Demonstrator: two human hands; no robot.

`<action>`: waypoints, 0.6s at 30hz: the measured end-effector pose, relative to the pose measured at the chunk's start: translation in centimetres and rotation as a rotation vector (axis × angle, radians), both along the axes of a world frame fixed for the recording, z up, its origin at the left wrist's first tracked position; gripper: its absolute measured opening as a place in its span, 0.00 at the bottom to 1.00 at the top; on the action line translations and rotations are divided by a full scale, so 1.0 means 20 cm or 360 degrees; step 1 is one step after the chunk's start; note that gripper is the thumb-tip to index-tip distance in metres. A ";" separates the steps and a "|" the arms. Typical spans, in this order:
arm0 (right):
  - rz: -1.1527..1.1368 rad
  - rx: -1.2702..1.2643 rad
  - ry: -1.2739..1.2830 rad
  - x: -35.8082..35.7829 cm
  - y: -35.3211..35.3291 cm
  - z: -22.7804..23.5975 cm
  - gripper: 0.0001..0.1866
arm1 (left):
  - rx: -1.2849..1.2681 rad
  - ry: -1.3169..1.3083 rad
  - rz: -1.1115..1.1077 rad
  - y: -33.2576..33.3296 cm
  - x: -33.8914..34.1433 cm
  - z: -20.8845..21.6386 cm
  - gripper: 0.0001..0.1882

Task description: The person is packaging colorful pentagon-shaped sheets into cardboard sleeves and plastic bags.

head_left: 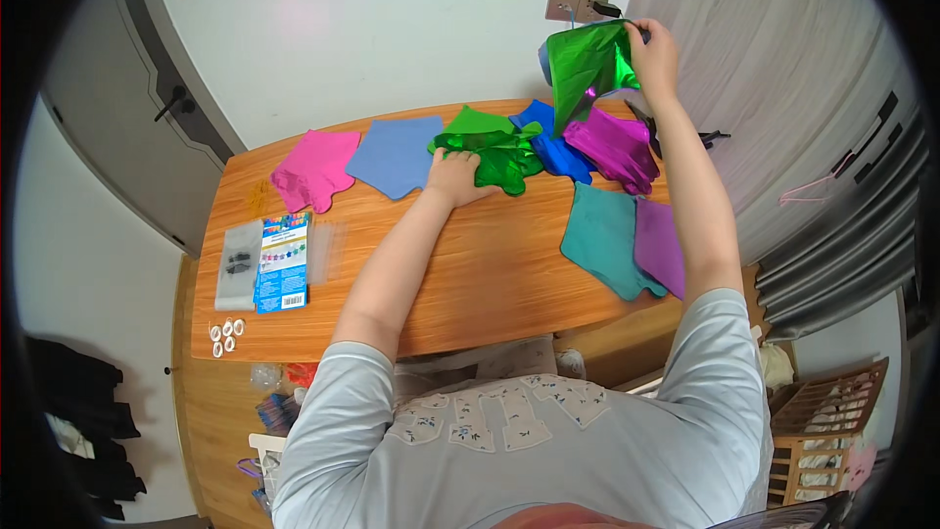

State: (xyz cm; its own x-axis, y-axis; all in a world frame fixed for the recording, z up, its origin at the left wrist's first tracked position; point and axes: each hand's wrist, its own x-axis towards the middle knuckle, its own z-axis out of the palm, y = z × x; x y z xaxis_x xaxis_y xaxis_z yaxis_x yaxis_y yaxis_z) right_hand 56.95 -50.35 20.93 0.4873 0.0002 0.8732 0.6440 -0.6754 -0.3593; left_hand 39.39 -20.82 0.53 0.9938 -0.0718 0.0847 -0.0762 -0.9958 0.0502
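My right hand [656,57] is raised at the far right, pinching the upper edge of a shiny green foil sheet [580,59] that hangs down over the table's back edge. A bluish piece shows behind it. My left hand [456,176] lies with its fingers spread on the near side of a crumpled shiny green foil piece [501,159]. A flatter matte green piece [478,120] is partly hidden beneath that. Just right of them are a blue foil piece [560,144] and a shiny magenta one [617,147], below the hanging sheet.
Left of my left hand lie a light blue piece [396,155] and a pink piece [315,168]. Teal [609,240] and purple [661,243] pieces lie at right. A printed blue package [284,264], a clear bag [235,279] and several white rings [227,331] occupy the left end.
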 end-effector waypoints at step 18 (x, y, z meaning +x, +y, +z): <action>0.0330 -0.0798 0.0945 -0.09 -0.44 -0.22 0.14 | -0.0084 -0.0147 0.0181 -0.01 0.15 -0.05 0.50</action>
State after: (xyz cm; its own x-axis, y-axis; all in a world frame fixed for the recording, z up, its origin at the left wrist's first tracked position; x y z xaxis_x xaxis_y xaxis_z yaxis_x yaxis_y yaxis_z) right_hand 55.15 -59.21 16.43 0.8173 0.4652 0.3401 0.5707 -0.7346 -0.3668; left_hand 42.38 -21.07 -0.47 0.9831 0.0477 0.1765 0.0303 -0.9945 0.1004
